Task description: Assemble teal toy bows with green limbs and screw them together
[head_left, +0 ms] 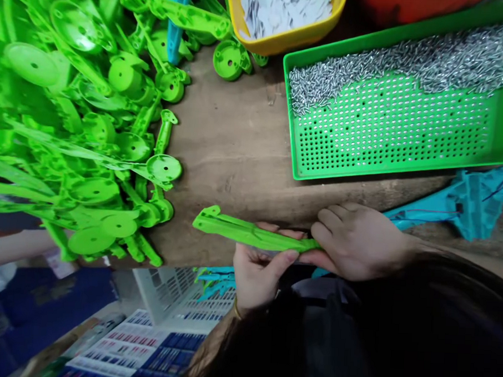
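Observation:
A long green plastic part (pixel 233 229) lies across my two hands at the table's front edge. My left hand (pixel 258 275) is closed around its middle, thumb on the near side and fingertips showing beyond it. At the part's right end, my right hand (pixel 355 237) is closed over it with curled fingers, hiding that end. Just past my right wrist, a blue plastic part (pixel 425 213) with a thin dark wire lies on the table.
A heap of green plastic parts (pixel 127 77) covers the table's left. At the back stand a yellow bin (pixel 283 43) of pale flat pieces and a green perforated tray (pixel 297 151) of small metal screws. Below the edge is a white crate (pixel 147 292). Another person's arm (pixel 15 249) shows at left.

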### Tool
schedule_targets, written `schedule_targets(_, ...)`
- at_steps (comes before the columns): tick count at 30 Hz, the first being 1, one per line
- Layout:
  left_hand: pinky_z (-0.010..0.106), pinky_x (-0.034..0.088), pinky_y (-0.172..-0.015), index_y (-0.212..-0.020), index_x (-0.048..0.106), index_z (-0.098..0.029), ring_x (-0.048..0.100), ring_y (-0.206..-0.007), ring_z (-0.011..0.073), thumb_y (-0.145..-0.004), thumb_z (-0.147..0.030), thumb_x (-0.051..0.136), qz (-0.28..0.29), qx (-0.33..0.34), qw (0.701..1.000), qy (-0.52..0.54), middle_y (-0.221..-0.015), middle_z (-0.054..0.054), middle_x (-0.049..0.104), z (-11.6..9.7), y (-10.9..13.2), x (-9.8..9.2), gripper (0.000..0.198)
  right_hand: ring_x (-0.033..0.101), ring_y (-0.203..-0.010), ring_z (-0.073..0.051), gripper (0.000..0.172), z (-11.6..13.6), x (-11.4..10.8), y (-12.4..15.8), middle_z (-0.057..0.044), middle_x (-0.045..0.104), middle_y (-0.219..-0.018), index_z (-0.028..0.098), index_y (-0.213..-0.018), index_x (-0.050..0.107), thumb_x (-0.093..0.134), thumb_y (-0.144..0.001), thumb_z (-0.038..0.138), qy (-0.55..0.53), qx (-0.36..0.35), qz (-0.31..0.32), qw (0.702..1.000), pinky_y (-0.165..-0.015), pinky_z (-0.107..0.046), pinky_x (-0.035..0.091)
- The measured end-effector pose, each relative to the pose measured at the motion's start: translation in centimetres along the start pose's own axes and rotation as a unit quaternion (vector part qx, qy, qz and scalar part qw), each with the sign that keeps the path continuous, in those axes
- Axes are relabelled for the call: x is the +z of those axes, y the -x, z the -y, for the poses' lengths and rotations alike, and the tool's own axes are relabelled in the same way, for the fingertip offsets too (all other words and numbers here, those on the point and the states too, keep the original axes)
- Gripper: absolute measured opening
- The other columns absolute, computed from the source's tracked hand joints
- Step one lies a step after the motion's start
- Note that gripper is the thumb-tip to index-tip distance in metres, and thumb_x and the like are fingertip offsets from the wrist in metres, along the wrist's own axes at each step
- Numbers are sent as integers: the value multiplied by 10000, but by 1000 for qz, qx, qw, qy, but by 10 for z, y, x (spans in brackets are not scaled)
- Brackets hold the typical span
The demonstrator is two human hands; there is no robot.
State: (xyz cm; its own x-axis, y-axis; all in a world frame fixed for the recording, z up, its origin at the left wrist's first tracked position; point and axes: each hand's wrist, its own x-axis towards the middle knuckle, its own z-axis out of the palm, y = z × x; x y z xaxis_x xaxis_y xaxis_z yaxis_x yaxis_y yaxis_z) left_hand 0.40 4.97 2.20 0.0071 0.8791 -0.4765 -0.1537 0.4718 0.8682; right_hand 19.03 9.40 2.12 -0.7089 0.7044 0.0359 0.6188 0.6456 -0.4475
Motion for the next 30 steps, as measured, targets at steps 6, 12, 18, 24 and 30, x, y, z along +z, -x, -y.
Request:
schedule_targets(6, 314, 608, -773, -881, 609, -187, 728, -870, 205, -690, -231, 810, 30, -40, 999, -2, -929, 47, 750, -8, -7, -6, 281, 557, -762, -191, 362, 0, -15, -3, -57, 641, -792, 168, -829, 656, 430, -953, 423, -60, 13, 100, 993, -700, -324, 336)
schedule_targets(12, 307, 609, -712, -909, 568, -202, 734, -783, 200, -587, -180, 869, 38, -67, 997, 3, -901, 32, 757, -9, -3, 2, 441, 582, -806, -190, 225, -7, -33, -10, -59, 669, -892, 189, -952, 677, 530, -900, 352, -161, 66, 236, 956, -739, -325, 373)
schedule_targets(18, 355, 608, -731, -861, 558, -204, 729, -759, 217, -596, -249, 873, -29, -73, 995, -54, -817, 20, 745, -5, 8, 9, 414, 550, -744, -192, 149, 0, -31, -11, -50, 628, -793, 175, -850, 653, 555, -850, 287, -144, 33, 183, 972, -724, -343, 361)
schedule_targets(24, 345, 604, -721, -929, 624, -222, 718, -790, 208, -662, -357, 831, 17, -42, 999, -23, -875, 31, 740, -20, -3, -11, 364, 577, -782, -187, 166, -6, -33, -6, -43, 656, -866, 181, -899, 661, 528, -876, 277, -162, 29, 208, 964, -780, -362, 393)
schedule_targets(30, 245, 581, -675, -821, 678, -223, 680, -675, 121, -661, -383, 835, -117, 88, 989, -13, -739, -22, 689, -41, -15, -31, 275, 622, -820, -204, 203, -2, -35, -9, -57, 686, -924, 206, -948, 666, 621, -837, 370, -146, 79, 201, 965, -703, -330, 403)
